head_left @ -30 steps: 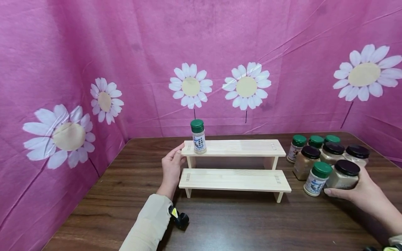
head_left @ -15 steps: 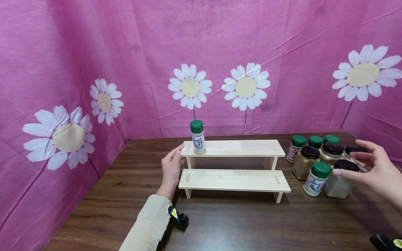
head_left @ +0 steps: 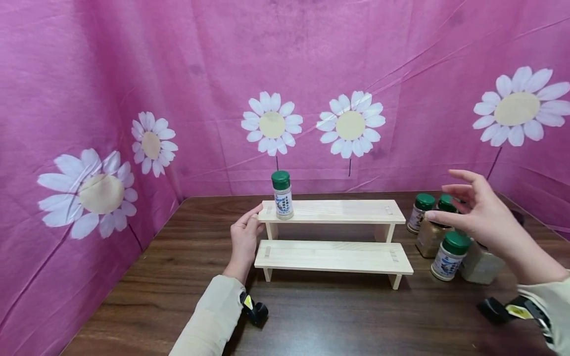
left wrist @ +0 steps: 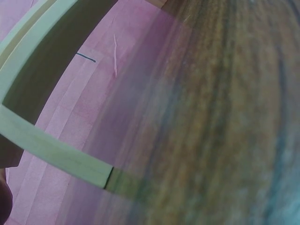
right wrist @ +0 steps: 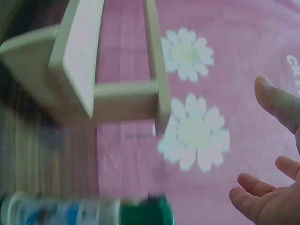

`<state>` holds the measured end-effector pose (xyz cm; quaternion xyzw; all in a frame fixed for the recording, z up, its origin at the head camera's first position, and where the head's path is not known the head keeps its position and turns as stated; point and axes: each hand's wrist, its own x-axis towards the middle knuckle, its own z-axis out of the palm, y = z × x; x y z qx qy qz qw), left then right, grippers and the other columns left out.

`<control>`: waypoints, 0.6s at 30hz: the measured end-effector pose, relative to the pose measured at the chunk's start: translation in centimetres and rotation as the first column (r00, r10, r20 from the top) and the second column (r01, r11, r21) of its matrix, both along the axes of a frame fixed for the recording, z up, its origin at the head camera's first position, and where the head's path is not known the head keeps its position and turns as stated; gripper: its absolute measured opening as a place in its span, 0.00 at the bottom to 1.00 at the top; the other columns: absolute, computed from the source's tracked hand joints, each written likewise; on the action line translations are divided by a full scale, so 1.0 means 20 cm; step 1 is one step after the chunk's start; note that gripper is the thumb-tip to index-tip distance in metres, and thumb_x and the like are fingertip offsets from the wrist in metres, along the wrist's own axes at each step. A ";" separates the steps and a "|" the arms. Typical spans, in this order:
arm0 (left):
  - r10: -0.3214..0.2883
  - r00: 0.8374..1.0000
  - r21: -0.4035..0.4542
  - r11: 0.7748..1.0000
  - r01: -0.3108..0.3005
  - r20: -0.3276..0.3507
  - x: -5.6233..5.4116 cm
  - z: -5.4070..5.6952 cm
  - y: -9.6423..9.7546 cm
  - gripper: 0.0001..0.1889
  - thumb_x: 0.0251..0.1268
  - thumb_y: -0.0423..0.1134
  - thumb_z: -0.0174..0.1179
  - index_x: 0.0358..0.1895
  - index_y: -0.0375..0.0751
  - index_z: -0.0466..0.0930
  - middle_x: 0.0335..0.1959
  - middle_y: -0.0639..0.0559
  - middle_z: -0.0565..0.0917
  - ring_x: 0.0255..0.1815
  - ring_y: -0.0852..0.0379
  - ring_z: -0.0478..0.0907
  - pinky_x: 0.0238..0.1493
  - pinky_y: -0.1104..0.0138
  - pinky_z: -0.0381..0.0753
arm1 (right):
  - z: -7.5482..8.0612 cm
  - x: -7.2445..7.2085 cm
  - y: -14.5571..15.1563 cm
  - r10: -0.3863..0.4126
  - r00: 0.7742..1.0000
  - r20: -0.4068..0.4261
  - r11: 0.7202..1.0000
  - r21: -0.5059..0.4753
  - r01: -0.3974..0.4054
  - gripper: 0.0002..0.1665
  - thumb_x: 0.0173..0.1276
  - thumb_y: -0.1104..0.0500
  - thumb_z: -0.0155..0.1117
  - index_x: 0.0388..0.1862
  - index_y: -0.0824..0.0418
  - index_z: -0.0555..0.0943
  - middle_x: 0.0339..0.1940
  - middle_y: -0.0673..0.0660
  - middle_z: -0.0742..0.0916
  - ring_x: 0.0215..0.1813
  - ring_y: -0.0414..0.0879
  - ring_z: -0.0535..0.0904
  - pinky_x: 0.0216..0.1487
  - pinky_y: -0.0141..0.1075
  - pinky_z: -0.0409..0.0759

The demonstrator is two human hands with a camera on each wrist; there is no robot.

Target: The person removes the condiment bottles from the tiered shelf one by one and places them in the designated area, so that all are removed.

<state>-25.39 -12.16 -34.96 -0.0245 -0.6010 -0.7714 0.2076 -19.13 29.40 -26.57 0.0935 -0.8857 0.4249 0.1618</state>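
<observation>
My left hand [head_left: 245, 240] grips the left end of the upper step of a two-step wooden display rack [head_left: 334, 256]. A fingertip shows at the lower left edge of the left wrist view, beside the rack's wood [left wrist: 56, 152]. One green-capped spice shaker [head_left: 283, 200] stands upright at the left of that upper step. Over the cluster of jars on the right is my right hand [head_left: 485, 215], thumb and fingers spread with nothing between them. Below it stands another green-capped shaker [head_left: 447, 259], also low in the right wrist view [right wrist: 147, 211].
Beside the front shaker is a square clear jar [head_left: 481, 267], its top hidden by the right hand. Another square jar [head_left: 429, 240] and more green-capped shakers [head_left: 418, 212] stand behind. A pink flowered cloth [head_left: 213, 99] hangs behind the brown wood-grain table [head_left: 320, 311].
My right hand let go of the black-lidded square jar at the front, then rose and moved left over the jars. The left hand, rack and shaker on it stayed in place.
</observation>
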 end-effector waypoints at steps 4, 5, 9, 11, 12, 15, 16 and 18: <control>0.002 1.000 -0.001 1.000 -0.002 -0.002 -0.01 -0.01 0.00 0.19 0.60 0.26 0.45 0.52 0.25 0.76 0.52 0.35 0.78 0.36 0.67 0.79 0.40 0.70 0.80 | 0.06 -0.01 -0.16 0.048 0.998 0.033 0.999 -0.009 -0.048 0.57 0.55 0.58 0.70 0.74 0.50 0.44 0.62 0.72 0.67 0.64 0.69 0.61 0.66 0.44 0.62; 0.004 1.000 -0.001 1.000 -0.004 -0.003 -0.01 -0.01 0.00 0.18 0.60 0.26 0.45 0.52 0.25 0.76 0.52 0.35 0.78 0.36 0.67 0.79 0.40 0.70 0.80 | 0.07 -0.01 -0.20 0.057 0.998 0.034 0.998 -0.013 -0.056 0.56 0.55 0.57 0.70 0.74 0.52 0.44 0.62 0.72 0.67 0.64 0.69 0.61 0.65 0.49 0.61; -0.003 1.000 0.003 1.000 0.003 -0.002 -0.01 -0.01 0.00 0.18 0.60 0.26 0.45 0.52 0.26 0.76 0.52 0.35 0.78 0.36 0.66 0.79 0.40 0.70 0.80 | 0.08 -0.02 -0.33 0.095 0.995 0.041 0.994 -0.054 -0.093 0.56 0.54 0.56 0.71 0.73 0.58 0.46 0.61 0.71 0.68 0.64 0.66 0.63 0.64 0.44 0.63; -0.005 1.000 -0.001 1.000 0.005 0.002 -0.01 -0.01 0.00 0.18 0.61 0.27 0.46 0.52 0.26 0.77 0.52 0.35 0.78 0.36 0.66 0.79 0.40 0.69 0.80 | 0.07 -0.03 -0.39 0.116 0.993 0.039 0.991 -0.078 -0.112 0.55 0.54 0.56 0.71 0.72 0.58 0.47 0.61 0.70 0.69 0.64 0.65 0.63 0.64 0.40 0.64; -0.002 1.000 -0.005 1.000 0.002 0.005 -0.01 -0.01 0.00 0.18 0.61 0.27 0.46 0.52 0.27 0.77 0.52 0.35 0.78 0.36 0.66 0.79 0.41 0.69 0.80 | 0.07 -0.03 -0.42 0.127 0.991 0.039 0.988 -0.090 -0.123 0.55 0.54 0.56 0.72 0.72 0.58 0.48 0.60 0.70 0.69 0.64 0.65 0.63 0.64 0.40 0.63; 0.014 1.000 -0.015 1.000 -0.014 0.008 -0.01 -0.01 0.00 0.18 0.61 0.27 0.46 0.52 0.27 0.77 0.52 0.36 0.78 0.36 0.66 0.79 0.42 0.67 0.80 | 0.07 -0.05 -0.50 0.166 0.985 0.035 0.978 -0.135 -0.160 0.53 0.53 0.56 0.72 0.71 0.59 0.50 0.60 0.69 0.70 0.65 0.62 0.63 0.66 0.45 0.61; 0.018 1.000 -0.014 1.000 -0.018 0.008 -0.01 -0.01 0.00 0.18 0.61 0.27 0.46 0.52 0.27 0.77 0.52 0.36 0.78 0.36 0.66 0.79 0.42 0.66 0.80 | 0.07 -0.06 -0.52 0.178 0.983 0.034 0.974 -0.149 -0.171 0.53 0.53 0.56 0.72 0.71 0.59 0.50 0.59 0.68 0.71 0.64 0.61 0.63 0.66 0.48 0.61; 0.018 1.000 -0.013 1.000 -0.018 0.005 0.00 -0.01 0.00 0.18 0.61 0.26 0.46 0.52 0.27 0.77 0.52 0.36 0.78 0.36 0.66 0.79 0.42 0.66 0.80 | 0.06 -0.08 -0.57 0.197 0.980 0.034 0.965 -0.183 -0.187 0.52 0.53 0.57 0.72 0.70 0.59 0.52 0.59 0.68 0.71 0.64 0.60 0.65 0.66 0.50 0.61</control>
